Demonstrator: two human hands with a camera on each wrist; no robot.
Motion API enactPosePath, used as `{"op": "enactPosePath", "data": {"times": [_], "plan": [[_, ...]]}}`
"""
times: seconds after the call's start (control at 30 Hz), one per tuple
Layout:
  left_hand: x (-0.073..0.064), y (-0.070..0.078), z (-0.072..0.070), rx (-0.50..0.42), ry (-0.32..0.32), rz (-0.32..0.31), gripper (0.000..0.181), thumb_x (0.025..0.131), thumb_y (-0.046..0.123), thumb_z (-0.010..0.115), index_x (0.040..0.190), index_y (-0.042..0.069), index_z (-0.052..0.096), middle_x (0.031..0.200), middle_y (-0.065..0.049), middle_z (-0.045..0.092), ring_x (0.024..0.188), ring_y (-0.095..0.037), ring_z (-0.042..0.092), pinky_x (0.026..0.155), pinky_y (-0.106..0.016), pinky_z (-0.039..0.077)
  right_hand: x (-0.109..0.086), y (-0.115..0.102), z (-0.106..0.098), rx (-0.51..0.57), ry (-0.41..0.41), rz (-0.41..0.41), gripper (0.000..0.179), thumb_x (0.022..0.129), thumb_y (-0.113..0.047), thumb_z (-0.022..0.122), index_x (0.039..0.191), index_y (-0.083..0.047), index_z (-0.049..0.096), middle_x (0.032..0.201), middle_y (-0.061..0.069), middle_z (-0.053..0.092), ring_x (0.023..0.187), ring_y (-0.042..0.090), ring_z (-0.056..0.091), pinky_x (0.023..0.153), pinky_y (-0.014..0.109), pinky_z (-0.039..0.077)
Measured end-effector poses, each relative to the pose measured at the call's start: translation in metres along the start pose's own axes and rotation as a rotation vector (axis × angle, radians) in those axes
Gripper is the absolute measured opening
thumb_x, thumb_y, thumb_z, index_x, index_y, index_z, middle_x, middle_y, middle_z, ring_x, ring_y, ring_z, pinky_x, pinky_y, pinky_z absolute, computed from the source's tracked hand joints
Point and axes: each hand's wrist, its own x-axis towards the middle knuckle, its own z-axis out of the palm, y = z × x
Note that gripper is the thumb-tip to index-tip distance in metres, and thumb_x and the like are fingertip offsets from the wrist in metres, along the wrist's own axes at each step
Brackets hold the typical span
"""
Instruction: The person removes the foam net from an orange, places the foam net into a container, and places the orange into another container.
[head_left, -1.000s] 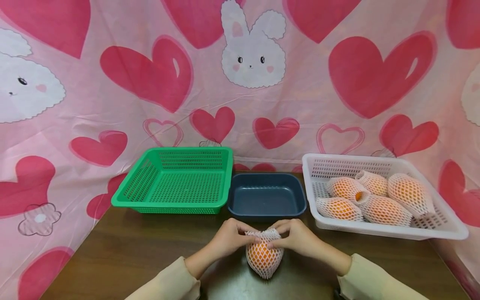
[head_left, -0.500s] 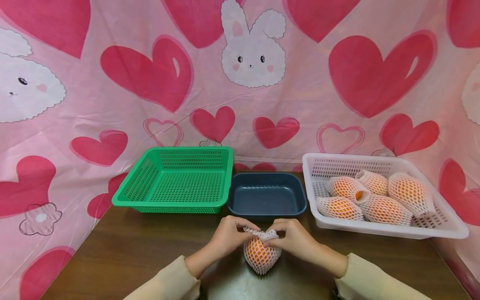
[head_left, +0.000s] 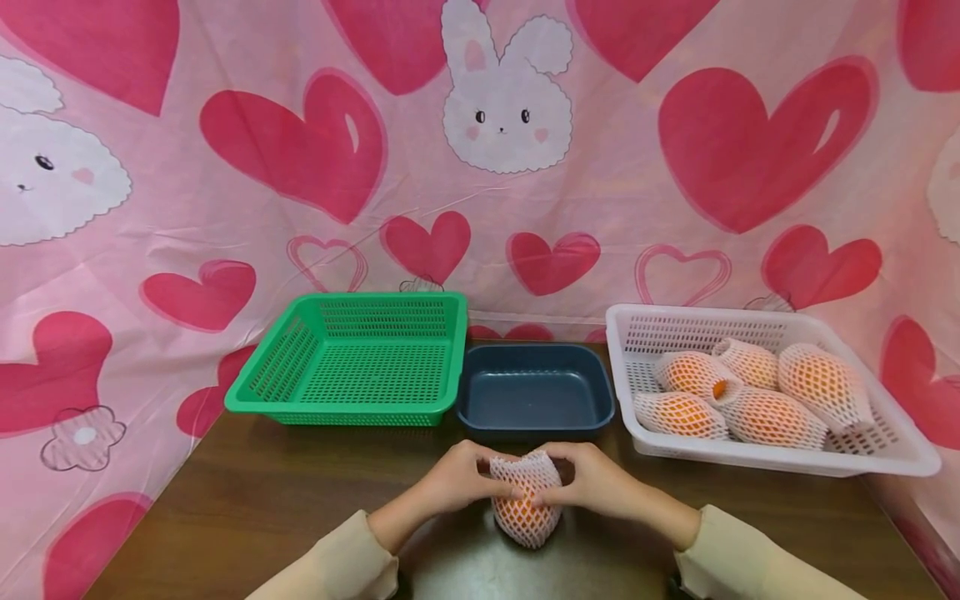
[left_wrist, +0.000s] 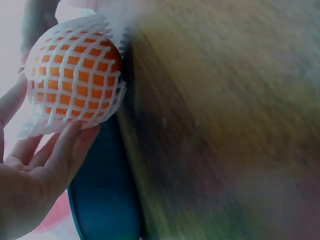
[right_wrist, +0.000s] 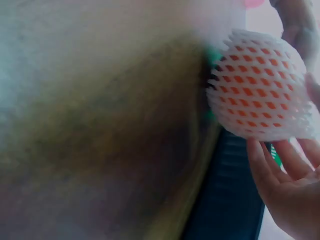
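Between both hands, near the front middle of the table, is an orange fruit in a white foam net sleeve (head_left: pixel 527 508). My left hand (head_left: pixel 459 479) grips its left side, thumb on the front of the net. My right hand (head_left: pixel 588 479) holds the opposite side the same way, so the two thumbs nearly meet. The sleeve's upper edge stands up loose above the fruit. In the left wrist view the net (left_wrist: pixel 75 75) is stretched over the orange skin, with fingertips under it. The right wrist view shows the sleeved fruit (right_wrist: pixel 260 87) resting against the fingers.
A green slotted basket (head_left: pixel 345 408) stands back left. Beside it is a dark blue tub (head_left: pixel 534 433), just beyond the hands. To the right, a white basket (head_left: pixel 750 465) contains several netted fruits (head_left: pixel 772 417). A pink patterned cloth (head_left: pixel 495 200) hangs behind the table (head_left: pixel 247 500).
The thumbs have slid lower on the front of the fruit, and the sleeve's top edge, bunched half a second ago, now stands higher and wider. The baskets and tub are unmoved.
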Motion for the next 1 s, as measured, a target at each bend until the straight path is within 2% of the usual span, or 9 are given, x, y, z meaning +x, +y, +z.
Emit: {"op": "enactPosePath", "data": {"times": [0.1,0.23,0.33,0.47,0.57,0.7,0.8,0.9,1.0], "plan": [[-0.001,0.002,0.002,-0.017,0.045,0.023,0.030,0.082,0.018,0.088,0.108,0.004,0.080,0.096,-0.002,0.078,0.078,0.003,0.058,0.061,-0.019,0.047,0.002,-0.002,-0.002,-0.004,0.011,-0.001,0.025,0.082,-0.024,0.088,0.100,-0.009,0.080,0.098,-0.005,0.076,0.089,0.004,0.067,0.075,0.028,0.057],[-0.001,0.006,0.004,0.020,0.110,0.059,0.017,0.080,0.010,0.088,0.095,0.003,0.083,0.088,-0.004,0.078,0.074,0.002,0.060,0.058,-0.019,0.048,0.004,-0.006,-0.003,-0.015,0.059,-0.026,0.016,0.078,-0.019,0.090,0.089,-0.009,0.083,0.093,-0.003,0.078,0.086,0.004,0.069,0.071,0.025,0.057],[-0.001,0.009,0.004,0.050,0.152,0.069,0.010,0.080,0.001,0.084,0.089,0.003,0.083,0.083,-0.002,0.077,0.070,0.000,0.059,0.055,-0.020,0.048,0.004,-0.009,-0.001,-0.034,0.103,-0.031,0.014,0.078,-0.016,0.090,0.087,-0.009,0.084,0.088,-0.004,0.078,0.081,0.002,0.069,0.067,0.024,0.057],[-0.002,0.010,0.004,0.072,0.198,0.072,0.016,0.079,-0.006,0.079,0.088,0.007,0.083,0.081,0.003,0.076,0.073,-0.001,0.062,0.058,-0.022,0.051,0.003,-0.011,0.005,-0.042,0.159,-0.029,0.009,0.080,-0.006,0.087,0.088,-0.007,0.083,0.085,-0.001,0.078,0.079,0.001,0.068,0.065,0.024,0.057],[-0.002,0.011,0.003,0.084,0.216,0.071,0.019,0.079,-0.008,0.077,0.085,0.010,0.083,0.080,0.005,0.076,0.076,-0.002,0.065,0.062,-0.023,0.053,0.002,-0.012,0.011,-0.045,0.197,-0.056,0.012,0.080,0.001,0.084,0.092,-0.004,0.083,0.087,0.003,0.078,0.082,0.002,0.069,0.067,0.025,0.058],[-0.003,0.012,-0.001,0.091,0.211,0.077,0.023,0.078,-0.010,0.072,0.085,0.010,0.082,0.078,0.006,0.075,0.072,-0.002,0.062,0.059,-0.022,0.052,0.003,-0.010,0.018,-0.008,0.225,-0.060,0.013,0.082,-0.002,0.084,0.094,-0.002,0.082,0.089,0.003,0.078,0.083,0.003,0.069,0.068,0.025,0.058],[-0.003,0.012,-0.004,0.099,0.200,0.091,0.021,0.080,-0.008,0.073,0.088,0.009,0.082,0.081,0.004,0.075,0.072,-0.002,0.062,0.060,-0.022,0.051,0.005,-0.008,0.019,0.043,0.198,0.006,0.018,0.083,-0.011,0.086,0.096,-0.002,0.079,0.089,0.000,0.076,0.081,0.001,0.065,0.069,0.024,0.056],[-0.003,0.011,-0.007,0.105,0.181,0.091,0.014,0.085,0.005,0.080,0.098,0.009,0.080,0.094,0.003,0.076,0.085,-0.006,0.066,0.071,-0.026,0.055,0.006,-0.006,0.018,0.052,0.147,0.076,0.024,0.083,-0.019,0.087,0.099,-0.004,0.077,0.088,-0.004,0.074,0.078,0.000,0.061,0.068,0.024,0.053],[-0.004,0.008,-0.011,0.087,0.124,0.042,0.029,0.085,0.024,0.086,0.110,0.011,0.078,0.102,0.004,0.075,0.095,-0.009,0.066,0.080,-0.030,0.055,0.006,-0.004,0.016,0.035,0.109,0.106,0.024,0.084,-0.023,0.086,0.096,-0.004,0.077,0.084,-0.007,0.073,0.075,0.000,0.058,0.066,0.023,0.050]]}}
